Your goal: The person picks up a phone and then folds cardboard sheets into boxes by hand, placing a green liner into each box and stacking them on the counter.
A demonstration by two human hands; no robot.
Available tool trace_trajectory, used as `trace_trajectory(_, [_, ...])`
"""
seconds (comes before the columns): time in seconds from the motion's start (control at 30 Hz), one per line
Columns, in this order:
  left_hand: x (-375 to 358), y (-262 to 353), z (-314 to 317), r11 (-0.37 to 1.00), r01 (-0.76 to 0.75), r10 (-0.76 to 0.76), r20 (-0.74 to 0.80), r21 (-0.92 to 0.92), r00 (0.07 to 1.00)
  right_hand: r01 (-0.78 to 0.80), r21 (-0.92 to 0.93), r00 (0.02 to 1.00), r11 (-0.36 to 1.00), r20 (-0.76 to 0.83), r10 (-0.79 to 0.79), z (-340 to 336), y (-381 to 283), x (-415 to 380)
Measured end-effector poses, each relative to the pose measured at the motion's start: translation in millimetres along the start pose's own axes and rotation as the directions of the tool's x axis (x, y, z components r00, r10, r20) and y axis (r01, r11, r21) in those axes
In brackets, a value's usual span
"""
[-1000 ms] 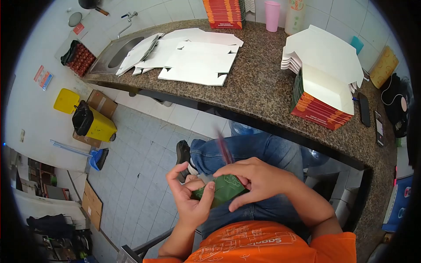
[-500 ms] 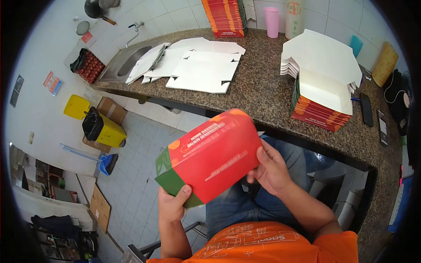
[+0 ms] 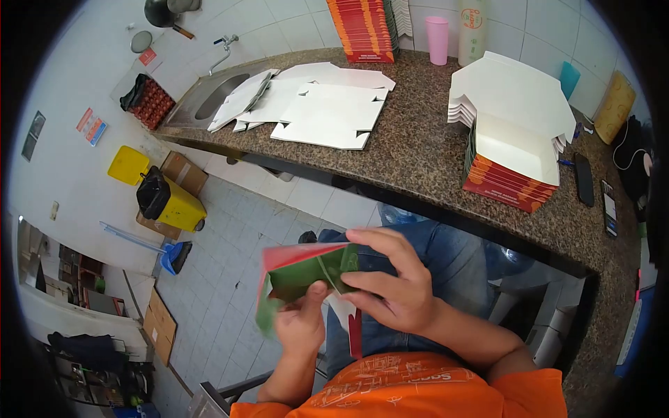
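1. Where the 2 hands meet above the lap, we see the carton (image 3: 306, 275), red and green outside, tilted, its left side smeared by motion blur. A white inner face and a narrow red edge show below the right hand; how these parts join, we cannot make out.

2. Left hand (image 3: 303, 324): closed on the carton's lower side, thumb against green card. The other fingers are mostly hidden or blurred.

3. Right hand (image 3: 394, 279): half open, fingers spread and bent, tips at the green end. Whether it pinches the card or only touches it, we cannot tell.

4. Beneath both, we note blue jeans (image 3: 453, 268) and an orange shirt (image 3: 418, 390), its print partly legible at best. 1 dark shoe (image 3: 307, 237) is mostly covered.

5. On the speckled counter (image 3: 411, 146) lie flat white blanks (image 3: 334, 115), overlapping near the sink (image 3: 221, 96); we cannot count them.

6. Farther right stands a nest of open boxes (image 3: 512, 167), white inside, red outside, with 2 phones (image 3: 584, 180) beyond.

7. At the back, a red stack (image 3: 366, 35) is cut off by the top edge. A pink cup (image 3: 437, 42) stands near it.
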State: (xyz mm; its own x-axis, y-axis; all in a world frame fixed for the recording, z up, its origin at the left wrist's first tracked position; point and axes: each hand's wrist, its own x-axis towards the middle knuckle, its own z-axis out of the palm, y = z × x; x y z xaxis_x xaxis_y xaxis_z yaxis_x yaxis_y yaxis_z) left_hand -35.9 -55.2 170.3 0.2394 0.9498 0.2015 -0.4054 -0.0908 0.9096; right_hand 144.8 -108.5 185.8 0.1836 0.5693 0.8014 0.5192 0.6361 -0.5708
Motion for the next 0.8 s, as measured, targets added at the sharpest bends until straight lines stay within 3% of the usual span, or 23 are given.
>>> trace_trajectory(0.07, [0.7,-3.3,-5.5,0.99,-0.123,0.128,-0.059,0.072,0.99,0.04,-0.075,0.997,0.996,0.068,-0.035,-9.5,2.3,0.8])
trace_trajectory(0.13, [5.3,-8.0,-16.8,0.997,-0.07,0.071,-0.03,0.024,0.997,0.224,-0.056,0.894,0.973,0.41,-0.182,-19.3,3.1,1.2])
trace_trajectory(0.2, [11.4,-6.2,-21.3,0.998,0.028,-0.026,0.042,-0.062,0.999,0.229,-0.039,0.892,0.973,0.408,-0.194,-13.4,1.2,0.3])
trace_trajectory(0.27, [-4.9,-11.8,-1.0,0.996,0.046,-0.043,0.043,-0.079,0.998,0.084,-0.067,0.959,0.994,0.278,-0.062,-7.8,3.9,-3.6])
trace_trajectory(0.33, [-21.9,-17.4,15.3,0.99,0.067,-0.083,-0.127,-0.125,0.988,0.056,-0.079,0.971,0.995,0.236,-0.036,-0.8,8.3,-13.3])
trace_trajectory(0.37, [-20.5,-25.5,1.6,0.984,0.029,-0.026,0.025,-0.174,0.999,-0.019,-0.059,0.972,0.998,0.234,0.033,1.4,8.4,-17.6])
trace_trajectory(0.4, [-19.1,-22.3,-4.6,0.983,0.028,-0.023,0.029,-0.18,0.999,-0.097,-0.038,0.968,0.995,0.231,0.103,1.7,8.9,-19.0])
trace_trajectory(0.47, [-11.4,-9.6,-14.2,0.935,0.149,-0.208,0.156,0.323,0.966,-0.099,0.007,0.966,0.995,0.241,0.095,-9.8,12.9,-14.2])
trace_trajectory(0.5, [1.0,18.2,-5.4,0.811,0.062,-0.256,0.257,0.581,0.932,-0.101,0.056,0.964,0.993,0.252,0.084,-18.0,16.1,-8.5])
trace_trajectory(0.53, [15.3,24.2,-9.9,0.813,0.064,-0.257,0.259,0.578,0.931,-0.102,0.052,0.963,0.993,0.254,0.086,-26.8,17.2,-1.1])
trace_trajectory(0.57, [25.0,29.7,-15.9,0.695,-0.168,-0.297,0.492,0.699,0.818,-0.067,0.041,0.951,0.997,0.306,0.051,-36.4,17.0,8.9])
trace_trajectory(0.6, [27.9,31.7,-18.8,0.557,-0.42,-0.377,0.669,0.716,0.641,-0.027,0.033,0.934,0.999,0.358,0.014,-43.4,15.4,18.7])
trace_trajectory(0.63, [23.5,33.5,-18.3,0.472,-0.381,-0.433,0.586,0.795,0.685,0.04,-0.089,0.898,0.995,0.44,0.003,-46.9,11.0,25.7])
trace_trajectory(0.67, [22.0,34.5,-12.6,0.472,-0.38,-0.433,0.585,0.795,0.686,0.04,-0.088,0.898,0.995,0.44,0.003,-42.8,18.2,18.7])
trace_trajectory(0.73, [20.5,33.4,1.1,0.567,-0.311,-0.232,0.51,0.763,0.828,-0.143,0.087,0.868,0.986,0.49,0.083,-30.5,36.7,-3.4])
trace_trajectory(0.77, [20.3,30.7,1.1,0.566,-0.311,-0.234,0.51,0.763,0.828,-0.293,0.06,0.822,0.954,0.526,0.219,-30.7,31.2,-3.6])
trace_trajectory(0.8, [20.4,26.8,-0.3,0.609,-0.224,-0.199,0.42,0.761,0.885,-0.294,0.061,0.822,0.954,0.525,0.22,-27.7,32.3,-8.9])
